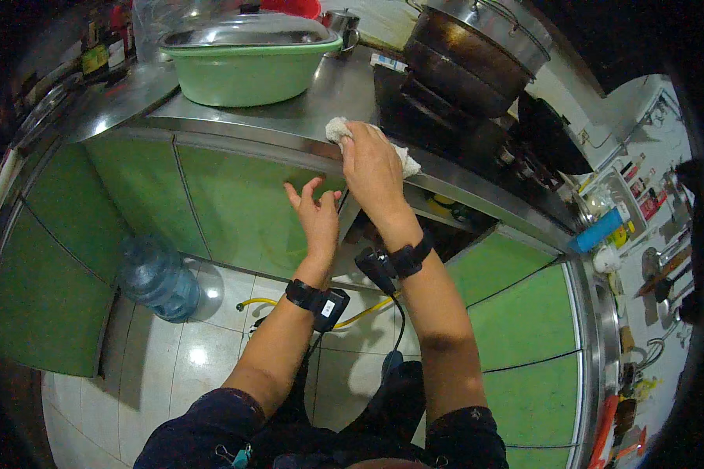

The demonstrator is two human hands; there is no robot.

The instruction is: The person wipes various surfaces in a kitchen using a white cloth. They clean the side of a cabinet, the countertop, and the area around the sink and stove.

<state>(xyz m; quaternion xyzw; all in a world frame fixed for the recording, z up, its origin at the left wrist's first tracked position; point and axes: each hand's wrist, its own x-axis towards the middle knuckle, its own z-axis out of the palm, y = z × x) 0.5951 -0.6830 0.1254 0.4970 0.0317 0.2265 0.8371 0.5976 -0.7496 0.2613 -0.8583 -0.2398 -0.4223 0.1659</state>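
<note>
My right hand (pixel 373 167) grips a white cloth (pixel 409 162) at the front edge of the stainless-steel countertop (pixel 346 88). Parts of the cloth stick out on both sides of the fingers; the rest is hidden under the palm. Lower and to the left, my left hand (pixel 317 212) hangs in front of the green cabinet doors (pixel 234 199), fingers apart and holding nothing. Beside the cloth, the black gas stove (pixel 410 111) begins. Each wrist wears a black strap with a small device.
A green plastic basin (pixel 246 73) with a lid stands on the counter, near a metal mug (pixel 341 26). A large dark pot (pixel 466 61) sits on the stove. On the tiled floor is a blue water jug (pixel 158 281); a yellow hose (pixel 361 315) runs below my hands.
</note>
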